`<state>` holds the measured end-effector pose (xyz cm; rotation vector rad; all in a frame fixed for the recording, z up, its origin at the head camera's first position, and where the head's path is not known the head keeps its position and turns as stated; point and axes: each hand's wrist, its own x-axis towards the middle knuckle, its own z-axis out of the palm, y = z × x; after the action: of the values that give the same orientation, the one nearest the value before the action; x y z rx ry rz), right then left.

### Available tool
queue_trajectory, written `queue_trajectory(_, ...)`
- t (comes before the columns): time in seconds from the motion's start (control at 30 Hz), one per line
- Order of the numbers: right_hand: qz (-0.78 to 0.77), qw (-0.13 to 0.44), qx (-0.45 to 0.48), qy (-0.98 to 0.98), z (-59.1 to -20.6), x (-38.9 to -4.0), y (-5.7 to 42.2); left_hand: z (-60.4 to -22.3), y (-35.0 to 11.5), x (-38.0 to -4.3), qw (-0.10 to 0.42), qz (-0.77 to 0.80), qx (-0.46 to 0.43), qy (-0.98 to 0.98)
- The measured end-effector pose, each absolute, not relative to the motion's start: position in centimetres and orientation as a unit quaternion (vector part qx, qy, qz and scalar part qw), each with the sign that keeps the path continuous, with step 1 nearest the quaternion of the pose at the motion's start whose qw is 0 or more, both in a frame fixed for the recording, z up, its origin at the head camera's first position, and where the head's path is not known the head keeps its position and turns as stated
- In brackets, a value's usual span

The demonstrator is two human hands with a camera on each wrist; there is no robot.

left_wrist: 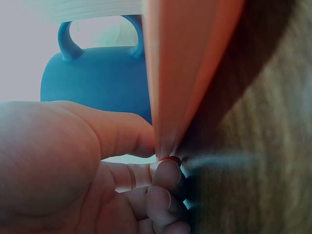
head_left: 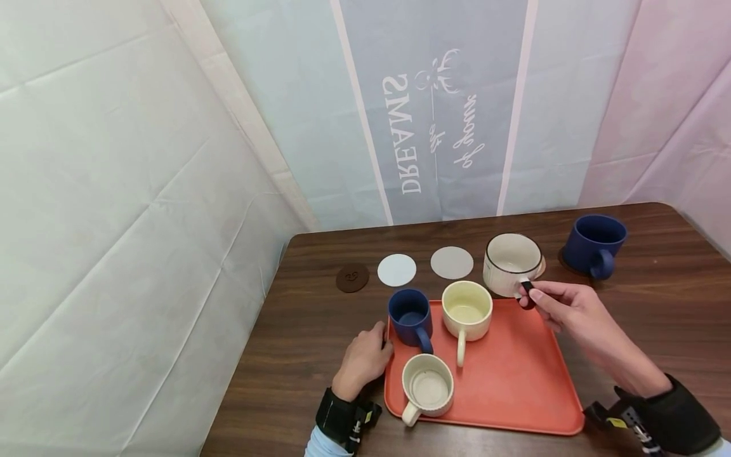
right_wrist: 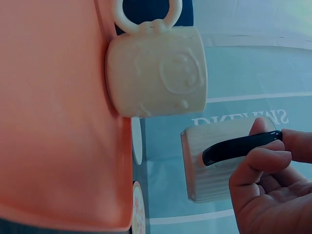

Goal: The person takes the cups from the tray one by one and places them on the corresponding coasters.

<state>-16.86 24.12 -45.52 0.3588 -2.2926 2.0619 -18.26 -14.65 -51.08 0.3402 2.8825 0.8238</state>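
Note:
My right hand (head_left: 571, 309) pinches the black handle of a ribbed white mug (head_left: 497, 277) with a black rim. In the right wrist view this white mug (right_wrist: 209, 180) is off the table, beyond the tray's back edge. My left hand (head_left: 363, 357) grips the left edge of an orange-red tray (head_left: 508, 374), thumb above and fingers curled beneath the rim (left_wrist: 168, 97). On the tray stand a blue mug (head_left: 404, 327) by that hand, a pale yellow mug (head_left: 478, 330) at the back and a cream mug (head_left: 425, 384) at the front left.
Behind the tray lie a dark brown coaster (head_left: 352, 278), a white coaster (head_left: 396, 270) and a light grey coaster (head_left: 452, 263). Another coaster (head_left: 541, 266) shows partly behind the white mug. A dark blue mug (head_left: 594, 244) stands on a coaster at the back right. Fabric (head_left: 434, 127) hangs beyond the table.

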Motion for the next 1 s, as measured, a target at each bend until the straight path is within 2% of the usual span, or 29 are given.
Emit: queue_trajectory(1.0, 0.707, 0.025, 0.103, -0.700, -47.3, -19.7, 25.2, -50.9, -14.7, -18.1, 0.056, 0.275, 0.120, 0.952)
